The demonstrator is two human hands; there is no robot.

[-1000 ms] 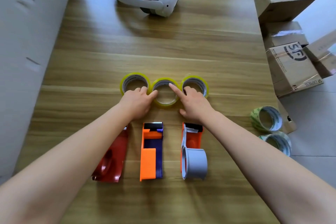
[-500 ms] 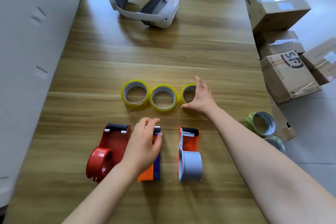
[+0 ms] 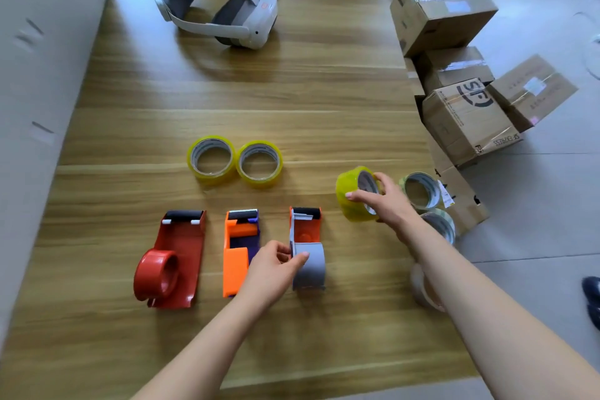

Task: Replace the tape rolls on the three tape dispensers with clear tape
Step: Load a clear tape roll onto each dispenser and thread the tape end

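Observation:
Three tape dispensers lie in a row on the wooden table (image 3: 292, 91): a red dispenser (image 3: 172, 256) at the left, an orange and purple dispenser (image 3: 240, 243) in the middle, an orange and grey dispenser (image 3: 306, 247) at the right. My left hand (image 3: 272, 273) pinches the grey hub of the right dispenser. My right hand (image 3: 386, 201) holds a yellowish clear tape roll (image 3: 352, 195) tilted above the table, right of the dispensers. Two more clear tape rolls (image 3: 211, 159) (image 3: 259, 163) lie flat behind the dispensers.
A white headset (image 3: 220, 8) rests at the table's far end, with a person's legs behind it. Other tape rolls (image 3: 420, 190) (image 3: 438, 224) sit at the table's right edge, one (image 3: 422, 286) partly behind my right forearm. Cardboard boxes (image 3: 467, 117) are stacked on the floor to the right.
My right hand has picked up the rightmost clear roll and carried it right and nearer. My left hand moved from the middle dispenser onto the grey hub of the right dispenser.

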